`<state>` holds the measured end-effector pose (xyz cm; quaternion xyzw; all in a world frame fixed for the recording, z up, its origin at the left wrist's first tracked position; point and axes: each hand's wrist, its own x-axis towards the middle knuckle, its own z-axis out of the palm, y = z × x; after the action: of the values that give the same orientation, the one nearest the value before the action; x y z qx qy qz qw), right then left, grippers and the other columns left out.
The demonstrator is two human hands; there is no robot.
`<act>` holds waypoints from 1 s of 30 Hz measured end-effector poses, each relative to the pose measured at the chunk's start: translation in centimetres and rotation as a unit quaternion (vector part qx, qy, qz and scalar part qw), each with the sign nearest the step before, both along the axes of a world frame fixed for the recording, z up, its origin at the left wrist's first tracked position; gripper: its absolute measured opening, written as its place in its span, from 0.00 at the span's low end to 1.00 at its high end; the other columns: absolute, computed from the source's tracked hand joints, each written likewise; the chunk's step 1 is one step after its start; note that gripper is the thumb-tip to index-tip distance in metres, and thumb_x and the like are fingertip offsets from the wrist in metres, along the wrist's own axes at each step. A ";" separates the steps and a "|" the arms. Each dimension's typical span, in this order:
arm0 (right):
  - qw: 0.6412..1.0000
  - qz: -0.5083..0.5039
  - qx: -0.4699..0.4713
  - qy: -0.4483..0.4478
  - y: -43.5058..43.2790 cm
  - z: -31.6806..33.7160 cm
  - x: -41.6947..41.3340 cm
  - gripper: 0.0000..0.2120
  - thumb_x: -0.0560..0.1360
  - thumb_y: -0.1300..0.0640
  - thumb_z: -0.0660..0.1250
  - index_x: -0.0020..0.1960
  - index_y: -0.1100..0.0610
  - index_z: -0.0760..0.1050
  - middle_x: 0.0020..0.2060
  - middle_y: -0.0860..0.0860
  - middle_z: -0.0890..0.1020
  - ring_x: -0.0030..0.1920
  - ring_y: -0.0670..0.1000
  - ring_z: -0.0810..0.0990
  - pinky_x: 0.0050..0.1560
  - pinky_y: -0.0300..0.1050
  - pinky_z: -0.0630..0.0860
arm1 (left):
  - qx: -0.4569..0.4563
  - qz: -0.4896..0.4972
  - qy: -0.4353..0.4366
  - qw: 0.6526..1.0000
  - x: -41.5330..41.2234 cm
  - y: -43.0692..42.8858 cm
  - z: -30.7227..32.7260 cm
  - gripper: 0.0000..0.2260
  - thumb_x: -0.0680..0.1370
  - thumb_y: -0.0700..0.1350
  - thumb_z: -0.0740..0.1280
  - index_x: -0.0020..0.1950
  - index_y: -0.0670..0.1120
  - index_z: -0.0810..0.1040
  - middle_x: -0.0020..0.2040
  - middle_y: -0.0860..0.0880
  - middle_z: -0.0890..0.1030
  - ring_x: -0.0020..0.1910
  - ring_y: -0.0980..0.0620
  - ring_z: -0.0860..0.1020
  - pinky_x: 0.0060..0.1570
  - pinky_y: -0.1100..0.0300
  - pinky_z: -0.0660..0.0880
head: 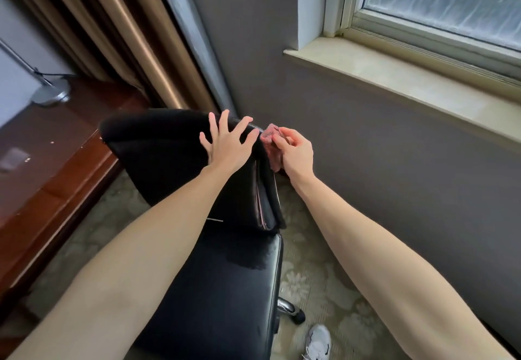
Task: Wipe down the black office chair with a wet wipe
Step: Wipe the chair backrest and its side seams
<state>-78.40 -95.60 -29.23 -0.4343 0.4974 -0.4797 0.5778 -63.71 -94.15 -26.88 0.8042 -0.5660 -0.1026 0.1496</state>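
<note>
Filling the far right of the scene, a grey painted wall point(366, 148) carries a pale stone window sill point(394, 83) under a frosted window in a light metal frame point(451, 1). Brown and bronze pleated curtains point(121, 29) hang at far left, and below them runs a glossy reddish-brown wooden surface point(56, 156) with the round silver base of a lamp point(50, 93) standing on its far end.

At centre stands the black leather office chair point(225, 289), its seat near and its padded backrest reaching away toward the wall; one chrome leg with a black caster shows at its near right, on a pale green patterned carpet point(318, 275). A white sneaker point(317, 342) rests on the carpet just right of the caster.

Both bare forearms reach in from the near edge. The left hand point(225, 148) lies flat on the top of the backrest, fingers spread wide and holding nothing. The right hand point(296, 153), just beside it at the backrest's right edge, has its grip pinched closed on a crumpled pinkish wet wipe point(272, 148), which touches the edge of the backrest.
</note>
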 end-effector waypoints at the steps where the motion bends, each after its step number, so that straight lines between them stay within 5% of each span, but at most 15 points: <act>1: 1.000 0.005 -0.006 -0.008 -0.3 0.0 0.3 0.10 0.77 0.58 0.69 0.57 0.56 0.83 0.51 0.50 0.85 0.50 0.42 0.83 0.56 0.42 0.80 | -0.002 0.002 0.006 1.000 0.0 -0.1 -0.1 0.18 0.81 0.63 0.55 0.70 0.66 0.68 0.81 0.51 0.51 0.79 0.48 0.39 0.73 0.37 0.40; 4: 0.999 0.027 -0.007 -0.019 -0.6 0.1 0.8 0.12 0.79 0.61 0.68 0.61 0.58 0.81 0.56 0.55 0.77 0.47 0.36 0.80 0.41 0.27 0.76 | -0.009 0.004 0.020 1.000 0.1 -0.2 -0.2 0.18 0.81 0.64 0.54 0.70 0.66 0.69 0.80 0.52 0.51 0.79 0.50 0.38 0.73 0.38 0.40; 8: 0.998 -0.007 -0.036 0.052 -0.7 -1.2 1.6 0.19 0.77 0.55 0.71 0.66 0.56 0.74 0.60 0.50 0.68 0.55 0.40 0.73 0.58 0.32 0.73 | -0.013 -0.002 0.028 1.000 0.3 -0.3 -0.3 0.18 0.80 0.65 0.56 0.69 0.66 0.69 0.80 0.52 0.51 0.79 0.51 0.38 0.73 0.38 0.41; 11: 0.985 -0.038 -0.095 0.140 -0.6 -1.6 1.8 0.16 0.75 0.53 0.73 0.59 0.54 0.74 0.57 0.48 0.68 0.55 0.44 0.71 0.54 0.26 0.67 | -0.019 -0.006 0.030 0.999 0.5 -0.3 -0.4 0.19 0.78 0.65 0.59 0.68 0.67 0.69 0.80 0.53 0.51 0.79 0.51 0.38 0.73 0.38 0.42; 16: 0.993 0.004 -0.076 0.089 -0.4 -1.8 1.4 0.04 0.77 0.46 0.69 0.49 0.45 0.80 0.46 0.43 0.77 0.49 0.43 0.79 0.56 0.44 0.77 | -0.027 -0.022 0.029 0.999 0.8 -0.1 -0.4 0.19 0.77 0.63 0.63 0.68 0.66 0.69 0.80 0.52 0.50 0.79 0.50 0.38 0.72 0.38 0.44; 18: 0.995 0.020 -0.063 0.074 -0.4 -1.9 1.5 0.08 0.78 0.43 0.66 0.44 0.42 0.81 0.44 0.41 0.80 0.53 0.46 0.79 0.61 0.49 0.77 | -0.027 -0.031 0.026 0.999 0.9 0.0 -0.5 0.20 0.77 0.62 0.65 0.69 0.66 0.68 0.80 0.52 0.50 0.79 0.50 0.38 0.73 0.38 0.44; 20: 0.996 0.039 -0.052 0.055 -0.4 -2.0 1.7 0.17 0.80 0.42 0.64 0.38 0.50 0.81 0.42 0.42 0.82 0.56 0.48 0.81 0.67 0.51 0.73 | -0.028 -0.040 0.024 0.999 1.0 0.1 -0.5 0.21 0.77 0.61 0.65 0.70 0.66 0.68 0.80 0.52 0.50 0.79 0.49 0.38 0.73 0.38 0.44; 23: 0.999 0.046 -0.021 -0.007 -0.1 -1.9 2.4 0.15 0.80 0.46 0.65 0.52 0.56 0.84 0.50 0.44 0.85 0.60 0.42 0.80 0.71 0.47 0.70 | -0.031 -0.042 0.030 0.998 1.3 0.0 -0.4 0.18 0.79 0.59 0.62 0.69 0.66 0.68 0.80 0.52 0.52 0.79 0.49 0.39 0.73 0.39 0.43; 26: 0.998 0.054 -0.030 -0.019 0.2 -2.0 2.9 0.19 0.81 0.50 0.64 0.71 0.54 0.73 0.67 0.46 0.77 0.67 0.42 0.74 0.69 0.37 0.69 | -0.039 -0.040 0.032 0.998 1.4 -0.1 -0.6 0.16 0.81 0.60 0.59 0.69 0.66 0.69 0.80 0.52 0.53 0.79 0.49 0.39 0.73 0.39 0.42; 30: 0.995 0.075 -0.061 0.000 0.3 -3.3 2.7 0.24 0.83 0.51 0.62 0.77 0.51 0.63 0.70 0.40 0.71 0.59 0.26 0.70 0.63 0.24 0.66 | -0.055 -0.037 0.039 0.997 1.2 -0.3 -1.1 0.16 0.81 0.60 0.57 0.69 0.66 0.70 0.80 0.53 0.52 0.79 0.50 0.39 0.73 0.39 0.40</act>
<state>-75.66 -95.27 -32.54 -0.5049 0.4337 -0.4644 0.5842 -62.54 -94.41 -27.94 0.7689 -0.5938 -0.1078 0.2114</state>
